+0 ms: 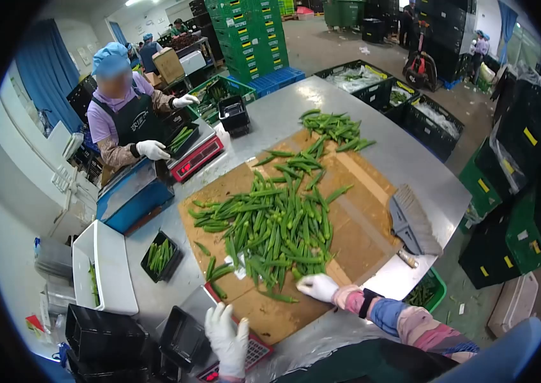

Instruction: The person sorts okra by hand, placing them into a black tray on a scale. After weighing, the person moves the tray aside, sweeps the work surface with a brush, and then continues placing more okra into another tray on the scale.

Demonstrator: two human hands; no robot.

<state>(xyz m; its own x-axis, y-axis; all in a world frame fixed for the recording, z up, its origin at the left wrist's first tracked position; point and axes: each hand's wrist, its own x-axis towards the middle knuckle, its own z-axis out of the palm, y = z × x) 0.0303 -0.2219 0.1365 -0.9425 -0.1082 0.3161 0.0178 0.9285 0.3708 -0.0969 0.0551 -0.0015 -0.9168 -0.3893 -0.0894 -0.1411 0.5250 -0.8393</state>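
My left hand (pixel 227 339), in a white glove, is held over a red scale (pixel 254 352) with its fingers apart and nothing visible in them. Just left of it, an empty black tray (pixel 185 337) sits tilted. My gloved right hand (pixel 319 287) is at the near edge of a heap of green okra (pixel 277 223), fingers curled together beside a pod. Whatever those fingers hold, if anything, is hidden. The okra lies spread over a brown cardboard sheet (pixel 363 239) on the metal table (pixel 283 108).
A grey brush (pixel 414 223) and a knife-like handle (pixel 407 258) lie at right. A filled black tray (pixel 160 256), white bin (pixel 107 268) and stacked black trays (pixel 104 338) stand left. Across the table, a co-worker (pixel 127 112) handles a tray of okra at another red scale (pixel 198 157).
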